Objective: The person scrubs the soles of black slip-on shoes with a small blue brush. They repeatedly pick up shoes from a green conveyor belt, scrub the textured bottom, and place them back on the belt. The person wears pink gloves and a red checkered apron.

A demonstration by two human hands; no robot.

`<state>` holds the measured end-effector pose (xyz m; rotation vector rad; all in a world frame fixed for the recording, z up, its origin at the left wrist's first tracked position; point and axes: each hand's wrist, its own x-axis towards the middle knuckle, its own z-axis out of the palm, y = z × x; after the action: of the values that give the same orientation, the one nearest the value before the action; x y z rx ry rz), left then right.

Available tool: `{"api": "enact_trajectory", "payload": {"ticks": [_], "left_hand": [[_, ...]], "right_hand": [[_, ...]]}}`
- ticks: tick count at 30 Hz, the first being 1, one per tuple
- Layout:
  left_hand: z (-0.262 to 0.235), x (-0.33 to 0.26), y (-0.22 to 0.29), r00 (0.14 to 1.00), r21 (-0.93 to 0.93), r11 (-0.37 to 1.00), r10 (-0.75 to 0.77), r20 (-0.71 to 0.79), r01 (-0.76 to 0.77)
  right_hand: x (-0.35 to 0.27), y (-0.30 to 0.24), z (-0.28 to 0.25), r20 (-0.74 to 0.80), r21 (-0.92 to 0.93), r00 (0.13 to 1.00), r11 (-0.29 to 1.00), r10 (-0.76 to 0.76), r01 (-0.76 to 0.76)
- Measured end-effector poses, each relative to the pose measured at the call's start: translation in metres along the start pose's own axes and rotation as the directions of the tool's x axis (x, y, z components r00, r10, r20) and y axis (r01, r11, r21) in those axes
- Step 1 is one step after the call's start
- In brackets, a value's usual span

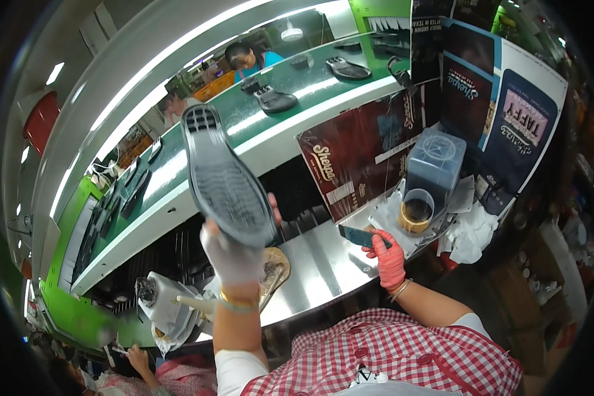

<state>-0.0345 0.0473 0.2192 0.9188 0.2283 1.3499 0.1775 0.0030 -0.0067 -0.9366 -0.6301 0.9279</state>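
Observation:
Raised in front of me is a dark grey shoe sole (223, 178), its ribbed face showing and a grid of hollows at its far end. My left hand (234, 261), in a pale glove, is closed around the near end, with bare-looking fingertips past the right edge. Over the metal worktop (310, 267), my right hand (388, 259) wears a reddish-pink glove and pinches a flat dark-teal strip (358, 235). The strip's exact kind is unclear. Just beyond that hand stands a clear cup (416, 210) with a dark and amber content.
A green conveyor belt (317, 86) carries several soles, including a black sole (275, 99). Behind the cup sits a translucent bin (437, 162), with white cloth (474, 231) nearby. Printed cardboard panels (363, 155) line the back. White containers (168, 300) stand left. Other people work beyond the belt and lower left.

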Motion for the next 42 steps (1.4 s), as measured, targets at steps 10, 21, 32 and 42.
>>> {"api": "enact_trajectory", "payload": {"ticks": [10,21,32,42], "left_hand": [[-0.049,-0.031,-0.132,0.986,0.299,0.939,-0.155,-0.066,0.168],[-0.065,-0.096,-0.215,0.838,0.804,0.364,-0.100,0.536,-0.471],[-0.074,-0.106,-0.240,0.756,0.758,-0.020,-0.097,0.648,-0.652],[-0.090,-0.110,-0.239,0.751,0.753,0.018,-0.055,0.658,-0.658]], "right_hand": [[-0.012,0.015,0.007,0.111,-0.346,0.978,0.916,-0.176,0.204],[0.011,0.088,0.032,0.723,-0.674,0.679,0.086,-0.127,0.734],[0.013,0.114,0.038,0.669,-0.737,0.742,-0.160,-0.040,0.656],[0.020,0.083,0.044,0.616,-0.754,0.762,-0.128,0.201,0.644]]}}
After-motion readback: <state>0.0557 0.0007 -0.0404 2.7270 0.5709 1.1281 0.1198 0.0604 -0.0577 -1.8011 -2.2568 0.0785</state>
